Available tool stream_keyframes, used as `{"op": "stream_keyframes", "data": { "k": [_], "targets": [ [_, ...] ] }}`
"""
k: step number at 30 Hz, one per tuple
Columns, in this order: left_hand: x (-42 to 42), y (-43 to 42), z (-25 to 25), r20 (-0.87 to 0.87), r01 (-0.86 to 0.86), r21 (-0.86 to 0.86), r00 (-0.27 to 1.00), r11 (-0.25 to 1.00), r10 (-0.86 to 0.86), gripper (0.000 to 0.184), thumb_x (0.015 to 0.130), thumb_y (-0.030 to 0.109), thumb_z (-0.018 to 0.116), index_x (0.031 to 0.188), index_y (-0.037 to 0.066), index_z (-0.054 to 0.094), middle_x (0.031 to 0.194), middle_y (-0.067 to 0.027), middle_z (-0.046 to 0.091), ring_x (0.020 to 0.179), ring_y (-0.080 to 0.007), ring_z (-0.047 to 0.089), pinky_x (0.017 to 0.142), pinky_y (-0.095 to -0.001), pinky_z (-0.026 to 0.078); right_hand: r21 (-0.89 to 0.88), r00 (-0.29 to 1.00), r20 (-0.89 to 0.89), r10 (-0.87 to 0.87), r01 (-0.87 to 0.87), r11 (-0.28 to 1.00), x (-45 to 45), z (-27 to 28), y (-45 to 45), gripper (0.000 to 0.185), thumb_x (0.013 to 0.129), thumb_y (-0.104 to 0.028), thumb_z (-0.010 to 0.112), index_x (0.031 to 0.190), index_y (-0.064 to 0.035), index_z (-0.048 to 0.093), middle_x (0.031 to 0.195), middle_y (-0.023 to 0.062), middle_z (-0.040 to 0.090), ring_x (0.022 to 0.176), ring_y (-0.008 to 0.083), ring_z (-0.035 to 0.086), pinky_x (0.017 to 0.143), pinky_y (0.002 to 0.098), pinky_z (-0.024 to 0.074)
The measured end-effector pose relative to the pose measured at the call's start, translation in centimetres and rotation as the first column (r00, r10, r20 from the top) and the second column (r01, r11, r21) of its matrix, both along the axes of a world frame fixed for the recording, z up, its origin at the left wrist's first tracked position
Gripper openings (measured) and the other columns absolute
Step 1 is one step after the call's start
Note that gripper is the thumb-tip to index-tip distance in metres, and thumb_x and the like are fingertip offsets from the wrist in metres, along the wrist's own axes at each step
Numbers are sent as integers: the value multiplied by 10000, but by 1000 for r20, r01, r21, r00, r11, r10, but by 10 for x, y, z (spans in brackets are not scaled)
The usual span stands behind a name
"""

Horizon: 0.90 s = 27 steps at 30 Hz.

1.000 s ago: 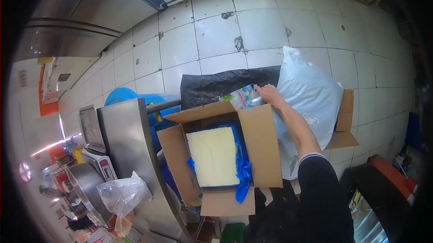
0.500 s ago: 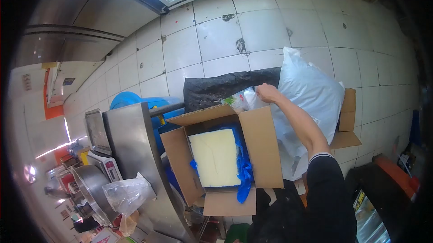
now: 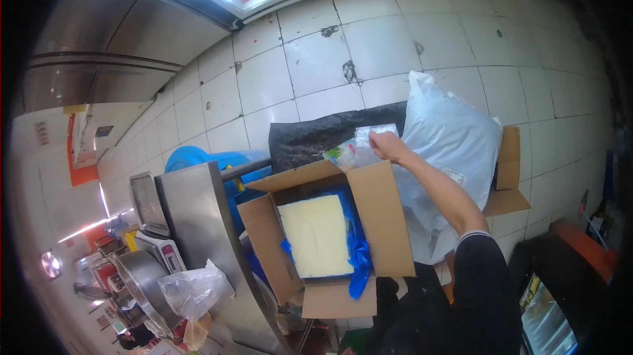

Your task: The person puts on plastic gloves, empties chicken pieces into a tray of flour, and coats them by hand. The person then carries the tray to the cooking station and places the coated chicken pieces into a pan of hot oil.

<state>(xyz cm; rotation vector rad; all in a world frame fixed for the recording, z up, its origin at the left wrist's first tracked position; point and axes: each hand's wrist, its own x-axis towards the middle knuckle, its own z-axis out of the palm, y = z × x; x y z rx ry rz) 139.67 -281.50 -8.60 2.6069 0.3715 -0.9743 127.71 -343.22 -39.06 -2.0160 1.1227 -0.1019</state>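
My right hand (image 3: 388, 146) is closed on the edge of a clear plastic bag (image 3: 370, 139), just behind the far flap of an open cardboard box (image 3: 379, 216). The bag's lower part has green and red print, and the box's edge partly hides it. Inside the box lies a large pale yellow block (image 3: 315, 236), apparently butter or a similar fat, with a blue plastic liner (image 3: 359, 256) folded down around it. My left hand does not show clearly.
A stuffed white sack (image 3: 448, 137) leans right of the box, with another carton (image 3: 508, 170) behind it. Black sheeting (image 3: 306, 141) lies on the tiles. At left, a steel table (image 3: 191, 216) holds a tray, a scale (image 3: 161, 249), a metal bowl (image 3: 145, 282) and a clear bag (image 3: 194, 289).
My right hand has shifted slightly left and down with the plastic bag, which now shows more of its upper edge. The view has moved a little; the box and block stay put.
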Motion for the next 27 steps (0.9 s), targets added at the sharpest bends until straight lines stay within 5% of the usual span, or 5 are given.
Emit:
{"op": "stream_keyframes", "data": {
  "k": [12,14,21,25,27],
  "targets": [
    [8,5,11,32,25,-43,999,999,-24,567,832,471,730,1284,151,608,1316,-206,584,1190,-372,556,958,-450,501,-492,929,357,93,103,865,-33,22,47,95,805,-172,679,813,-79,658,933,135,666,843,353,638,744,424,502],
    [9,6,12,44,33,-61,999,998,-30,572,831,480,731,1286,156,609,1320,-207,582,1195,-375,555,960,-452,501,111,970,200,-138,117,987,-40,15,53,164,804,-157,721,933,-79,656,1002,118,676,888,359,655,776,408,520],
    [14,7,16,102,105,-190,991,976,-87,587,829,514,732,1291,173,612,1336,-211,577,1212,-385,548,965,-459,501,462,403,492,-772,630,623,-73,91,73,405,841,-106,750,1197,-25,575,1052,99,687,963,181,665,835,314,531],
    [27,0,4,281,289,-410,942,865,-181,596,827,533,733,1294,183,613,1345,-214,574,1222,-391,544,968,-463,501,919,-43,220,-974,343,193,-84,227,96,414,885,-109,713,1263,-19,569,1102,61,666,992,178,657,870,349,538],
    [28,-65,10,434,527,-556,844,643,-316,395,911,134,671,1243,-55,569,1171,-168,635,1062,-248,622,956,-356,484,954,-86,234,-969,215,211,-69,303,117,404,895,-117,700,1266,-28,565,1113,67,659,999,188,657,889,363,544]
  ]
}}
